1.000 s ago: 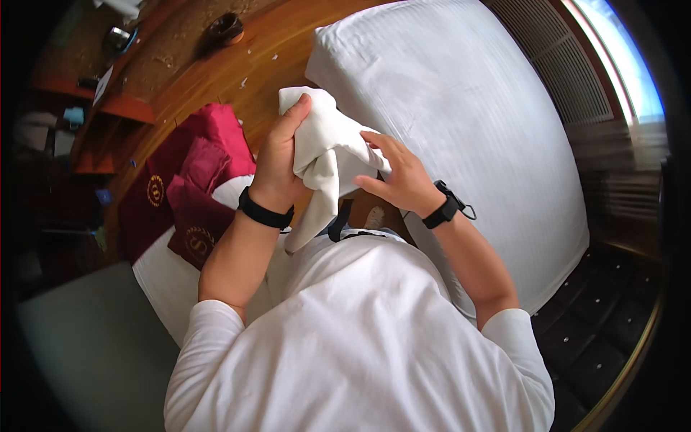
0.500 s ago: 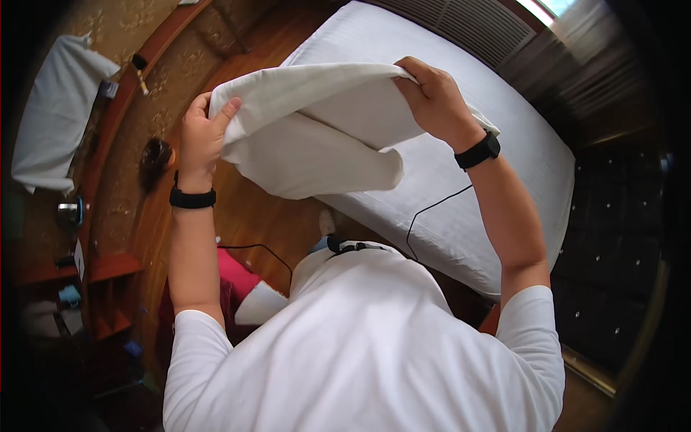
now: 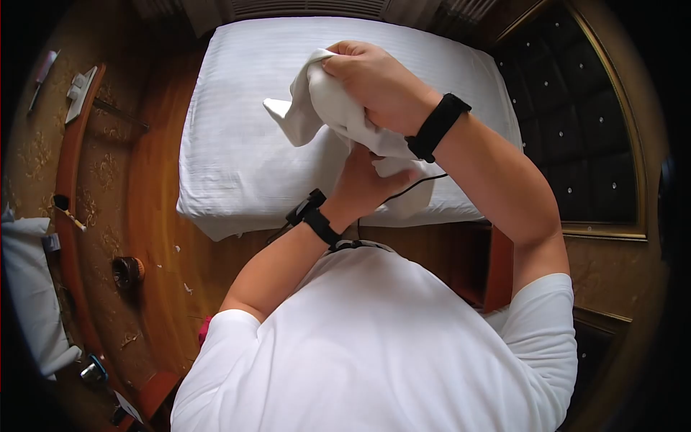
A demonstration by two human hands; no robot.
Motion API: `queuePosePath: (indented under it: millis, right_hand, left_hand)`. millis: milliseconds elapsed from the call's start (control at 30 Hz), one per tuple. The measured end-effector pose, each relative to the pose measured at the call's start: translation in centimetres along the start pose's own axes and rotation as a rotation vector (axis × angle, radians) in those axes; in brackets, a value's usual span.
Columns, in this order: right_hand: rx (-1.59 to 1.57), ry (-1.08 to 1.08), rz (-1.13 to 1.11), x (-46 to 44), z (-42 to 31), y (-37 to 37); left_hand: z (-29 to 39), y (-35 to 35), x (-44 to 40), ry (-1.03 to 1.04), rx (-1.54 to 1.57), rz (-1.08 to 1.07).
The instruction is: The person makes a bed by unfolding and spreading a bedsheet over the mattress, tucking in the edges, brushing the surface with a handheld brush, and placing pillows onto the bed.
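A white cloth [image 3: 331, 97] hangs bunched and folded above the bed [image 3: 237, 86]. My right hand [image 3: 381, 79] grips its upper edge, with fingers and thumb closed on the fabric. Lower down, my left hand [image 3: 367, 183] is at the underside of the cloth, its thumb out to the right. Folds hide most of the left fingers, so their grip cannot be made out. One corner of the cloth sticks out to the left, and another part falls beside my right wrist. Both wrists wear black bands, and a thin black cable passes near the left hand.
The bed has a white fitted sheet. A tufted dark headboard panel [image 3: 576, 129] stands at right. Along the left wall are a wooden shelf [image 3: 72, 237], a hanging white cloth [image 3: 32, 288] and a dark basket [image 3: 126, 272] on the wooden floor [image 3: 162, 180]. White scraps lie there.
My view has turned so the bed lies straight ahead. The cloth, earlier stretched wide between both hands, is now bunched. My left hand has moved right and down, below my right hand.
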State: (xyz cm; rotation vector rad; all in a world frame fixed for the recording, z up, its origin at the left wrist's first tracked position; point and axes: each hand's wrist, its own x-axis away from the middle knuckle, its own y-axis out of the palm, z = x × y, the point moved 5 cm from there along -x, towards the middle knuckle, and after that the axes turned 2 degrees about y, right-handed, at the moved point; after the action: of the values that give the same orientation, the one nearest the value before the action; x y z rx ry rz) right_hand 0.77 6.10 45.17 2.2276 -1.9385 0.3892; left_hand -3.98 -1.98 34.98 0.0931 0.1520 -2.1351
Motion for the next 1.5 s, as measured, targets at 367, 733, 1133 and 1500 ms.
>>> queuePosePath:
  millis: [367,733,1133,1500]
  right_hand:
    - [0.030,-0.297,0.253,8.6,9.7,-15.5]
    - [0.524,-0.424,0.149,7.7,18.5,-11.0]
    - [-0.678,-0.088,0.010,4.5,6.4,-6.4]
    - [-0.736,0.029,0.235,-4.5,6.6,10.9]
  left_hand:
    - [-0.7,-6.7,-5.5,0.030,0.800,0.127]
    - [3.7,-6.7,-6.8,-0.018,0.804,0.278]
    - [2.0,-7.0,1.2,0.162,-0.155,-0.043]
    - [-3.1,-21.1,7.4,0.034,-0.027,-0.092]
